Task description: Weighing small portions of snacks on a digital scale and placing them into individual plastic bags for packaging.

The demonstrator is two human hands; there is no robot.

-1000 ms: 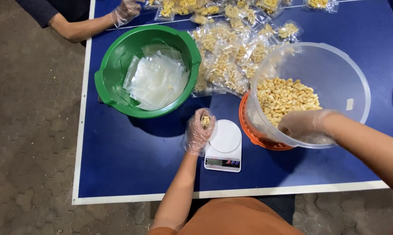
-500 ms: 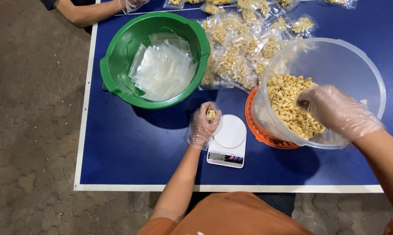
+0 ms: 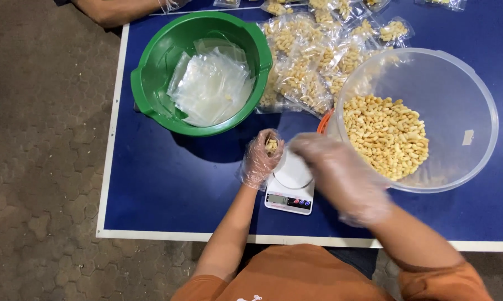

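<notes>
Left hand [image 3: 259,159] gloved, fingers curled shut around a small clear bag of cashews [image 3: 271,146], mouth upward, held just left of the white kitchen scale [image 3: 290,181] near the desk's front edge. Right hand [image 3: 340,175] blurred, just right of the bag and above the scale; finger spread impossible to tell, cashew tub [image 3: 474,111] behind.

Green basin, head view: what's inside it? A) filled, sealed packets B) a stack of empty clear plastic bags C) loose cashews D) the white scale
B: the green basin holds only a pile of empty clear plastic bags; the loose nuts sit in the clear tub.
</notes>
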